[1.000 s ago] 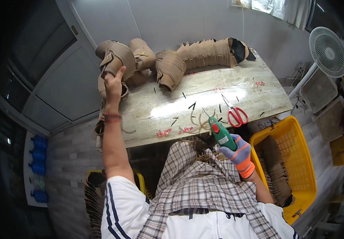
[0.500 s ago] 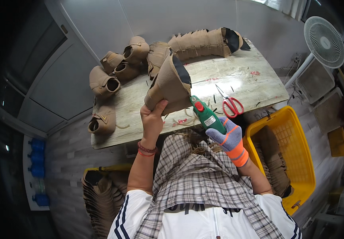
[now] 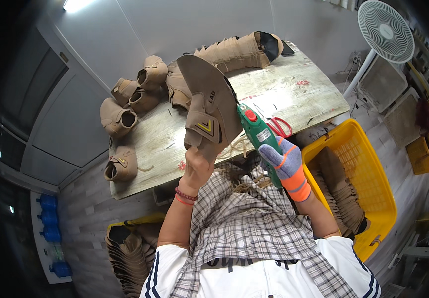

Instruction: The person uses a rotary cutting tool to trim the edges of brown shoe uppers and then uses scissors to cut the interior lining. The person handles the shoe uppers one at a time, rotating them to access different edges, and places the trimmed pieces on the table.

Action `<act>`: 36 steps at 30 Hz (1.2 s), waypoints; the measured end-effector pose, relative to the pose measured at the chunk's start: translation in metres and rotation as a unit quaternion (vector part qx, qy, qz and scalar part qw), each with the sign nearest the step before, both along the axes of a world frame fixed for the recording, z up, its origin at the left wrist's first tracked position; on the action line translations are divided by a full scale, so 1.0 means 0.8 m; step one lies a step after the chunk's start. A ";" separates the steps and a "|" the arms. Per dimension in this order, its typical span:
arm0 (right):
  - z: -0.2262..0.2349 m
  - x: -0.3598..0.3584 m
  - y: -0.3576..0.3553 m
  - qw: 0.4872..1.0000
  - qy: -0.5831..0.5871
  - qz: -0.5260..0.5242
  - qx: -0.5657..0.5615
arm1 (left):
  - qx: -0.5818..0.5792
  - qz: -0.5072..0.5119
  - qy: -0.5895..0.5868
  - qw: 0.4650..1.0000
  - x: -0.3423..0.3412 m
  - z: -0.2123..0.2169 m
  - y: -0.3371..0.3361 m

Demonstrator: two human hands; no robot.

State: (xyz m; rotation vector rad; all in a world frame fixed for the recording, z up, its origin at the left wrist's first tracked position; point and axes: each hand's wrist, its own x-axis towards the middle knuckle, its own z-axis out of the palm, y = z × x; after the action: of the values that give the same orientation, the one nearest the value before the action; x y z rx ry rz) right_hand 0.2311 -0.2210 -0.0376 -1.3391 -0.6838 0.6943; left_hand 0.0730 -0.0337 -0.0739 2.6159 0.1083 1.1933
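Note:
My bare left hand grips the lower end of a tan shoe upper, which is held up above the table. Its side with a strap and a yellow chevron faces me. In a grey and orange glove, my right hand is wrapped round a green handheld electric cutter with a red button. The cutter's tip meets the right edge of the upper, or lies very close to it. Behind the cutter, red-handled scissors rest on the table, partly hidden.
The wooden-topped table bears a long row of nested shoe uppers and several single uppers at the left. A yellow crate with stacked pieces stands at right, another stack at lower left. A white fan stands at far right.
My left hand has turned the upper, so its strap and chevron side now shows. The cutter has stayed at the upper's right edge. The whole view has shifted slightly.

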 end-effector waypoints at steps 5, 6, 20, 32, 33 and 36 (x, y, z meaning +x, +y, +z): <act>0.008 0.003 -0.008 0.999 0.051 0.007 0.011 | 0.090 -0.020 0.052 0.994 -0.011 -0.003 -0.001; 0.008 0.005 -0.009 0.998 0.066 0.009 0.013 | 0.090 -0.022 0.067 0.993 -0.016 -0.007 0.000; -0.051 0.040 -0.039 0.984 -0.157 -0.065 -0.046 | -0.746 -0.301 -0.205 0.558 -0.062 0.065 0.032; -0.070 0.021 -0.044 0.868 -0.490 -0.064 -0.048 | -0.884 -0.246 -0.249 0.309 -0.100 0.010 0.119; -0.070 0.021 -0.044 0.863 -0.499 -0.068 -0.041 | -0.888 -0.250 -0.248 0.297 -0.099 0.011 0.118; -0.067 0.022 -0.041 0.851 -0.519 -0.073 -0.027 | -0.894 -0.254 -0.243 0.277 -0.095 0.012 0.118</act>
State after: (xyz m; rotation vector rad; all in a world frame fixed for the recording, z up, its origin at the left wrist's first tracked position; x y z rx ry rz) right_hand 0.2490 -0.2537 -0.0914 -1.7696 -1.3951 -0.2186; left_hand -0.0029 0.0604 -0.0644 0.0837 0.2371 0.5389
